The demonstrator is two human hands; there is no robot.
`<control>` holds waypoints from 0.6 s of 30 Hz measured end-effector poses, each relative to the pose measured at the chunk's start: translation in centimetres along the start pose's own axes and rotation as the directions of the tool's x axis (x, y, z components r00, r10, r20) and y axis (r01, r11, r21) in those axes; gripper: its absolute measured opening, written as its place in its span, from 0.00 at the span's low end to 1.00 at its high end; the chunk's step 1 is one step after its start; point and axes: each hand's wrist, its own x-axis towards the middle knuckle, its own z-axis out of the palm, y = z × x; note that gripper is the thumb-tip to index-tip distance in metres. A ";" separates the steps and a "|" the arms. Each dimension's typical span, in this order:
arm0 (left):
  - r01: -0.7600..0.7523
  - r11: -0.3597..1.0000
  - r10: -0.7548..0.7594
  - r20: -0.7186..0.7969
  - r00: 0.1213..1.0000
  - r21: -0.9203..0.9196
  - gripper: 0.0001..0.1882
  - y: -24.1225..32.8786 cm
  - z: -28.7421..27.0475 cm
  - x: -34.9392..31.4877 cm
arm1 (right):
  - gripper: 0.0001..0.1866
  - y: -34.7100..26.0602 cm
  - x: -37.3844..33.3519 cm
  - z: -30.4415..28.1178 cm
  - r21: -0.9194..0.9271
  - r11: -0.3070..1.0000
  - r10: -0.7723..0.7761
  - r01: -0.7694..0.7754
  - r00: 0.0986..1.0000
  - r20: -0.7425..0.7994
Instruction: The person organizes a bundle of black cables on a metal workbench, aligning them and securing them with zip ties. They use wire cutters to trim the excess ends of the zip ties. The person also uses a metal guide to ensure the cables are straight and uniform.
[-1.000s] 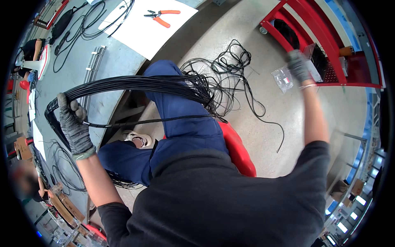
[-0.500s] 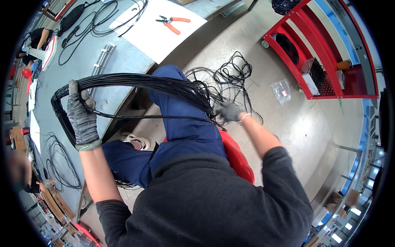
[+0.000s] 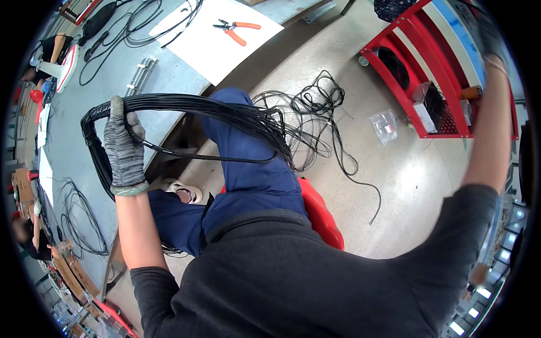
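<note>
Your grey knit-gloved left hand point(image 3: 124, 147) grips tight around the thick coil of thin black cable point(image 3: 186, 107), held up over the grey workbench edge point(image 3: 169, 76) — keep that fist firm so loops don't spill. Your right hand point(image 3: 489, 39) reaches high beside the red metal shelf cart point(image 3: 428, 121); its grip is blurred, so I can't tell. Loose black wire tails point(image 3: 321, 124) trail on the open concrete floor point(image 3: 406, 186) — room there.
</note>
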 end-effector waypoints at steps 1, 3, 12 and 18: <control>-0.001 1.000 0.001 -0.013 1.000 -0.001 0.09 0.1 0.3 -0.1 | 0.09 -2.0 2.6 -2.7 -0.214 0.975 -0.088 0.062 0.990 -0.113; -0.014 0.998 0.019 -0.080 0.997 0.062 0.12 0.3 0.9 -0.7 | 0.08 -9.8 4.6 -13.5 0.777 0.627 -0.001 0.060 0.997 -0.076; 0.011 0.999 -0.008 -0.063 0.998 0.049 0.11 0.2 1.9 -1.7 | 0.30 -25.2 -8.5 -51.2 0.367 -0.929 -0.139 -0.051 0.966 -0.219; -0.038 0.999 0.038 -0.004 0.999 -0.008 0.13 0.4 -0.6 0.9 | 0.10 -33.2 -20.8 -34.7 0.644 -0.644 -0.369 -0.413 0.905 0.211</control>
